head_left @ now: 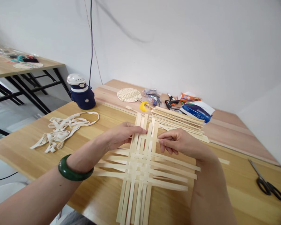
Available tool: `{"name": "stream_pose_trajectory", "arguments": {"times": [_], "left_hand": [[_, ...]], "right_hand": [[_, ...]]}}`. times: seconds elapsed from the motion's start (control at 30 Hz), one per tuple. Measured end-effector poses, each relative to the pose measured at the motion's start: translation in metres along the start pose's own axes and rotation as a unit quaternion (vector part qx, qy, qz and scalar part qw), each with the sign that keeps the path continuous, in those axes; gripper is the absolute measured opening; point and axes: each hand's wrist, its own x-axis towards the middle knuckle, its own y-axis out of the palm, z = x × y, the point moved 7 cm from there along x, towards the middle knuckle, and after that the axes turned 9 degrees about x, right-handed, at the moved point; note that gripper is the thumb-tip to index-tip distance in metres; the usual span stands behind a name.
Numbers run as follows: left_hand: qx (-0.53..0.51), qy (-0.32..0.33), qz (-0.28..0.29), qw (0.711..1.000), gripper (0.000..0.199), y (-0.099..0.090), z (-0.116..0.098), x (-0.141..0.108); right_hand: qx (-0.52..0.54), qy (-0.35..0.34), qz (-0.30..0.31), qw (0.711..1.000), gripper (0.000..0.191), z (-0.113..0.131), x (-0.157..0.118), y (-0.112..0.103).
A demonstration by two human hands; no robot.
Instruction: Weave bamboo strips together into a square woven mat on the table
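Note:
A partly woven mat of pale flat strips (137, 168) lies on the wooden table in front of me, its loose ends fanning out on all sides. At its far end my left hand (124, 134) is closed on the upright strips, thumb on top and the other fingers underneath. Just right of the weave, my right hand (174, 140) pinches the end of a crosswise strip that passes among the uprights. The underside of the weave and some fingertips are hidden. A dark green bangle (72, 168) circles my left wrist.
A stack of loose strips (178, 120) lies beyond my right hand. Black-handled scissors (267, 186) rest at right; white tape (63, 131) lies heaped at left near a navy bottle (81, 93). Farther back are a woven fan (129, 94), a glue gun (170, 101) and a blue packet (195, 111).

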Motion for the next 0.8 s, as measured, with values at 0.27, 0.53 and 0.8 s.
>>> {"name": "stream_pose_trajectory", "arguments": {"times": [0.27, 0.53, 0.8], "left_hand": [[0.047, 0.042, -0.040, 0.997, 0.015, -0.004, -0.009, -0.004], [0.070, 0.046, -0.051, 0.995, 0.011, -0.008, -0.006, 0.000], [0.067, 0.055, -0.093, 0.992, 0.009, -0.011, -0.006, 0.000]], "right_hand": [[-0.013, 0.028, -0.018, 0.999, 0.028, 0.001, 0.001, 0.000], [-0.005, 0.027, -0.020, 0.999, 0.028, -0.001, 0.001, 0.001], [-0.008, 0.047, -0.027, 0.998, 0.023, -0.005, 0.002, 0.001]]}}
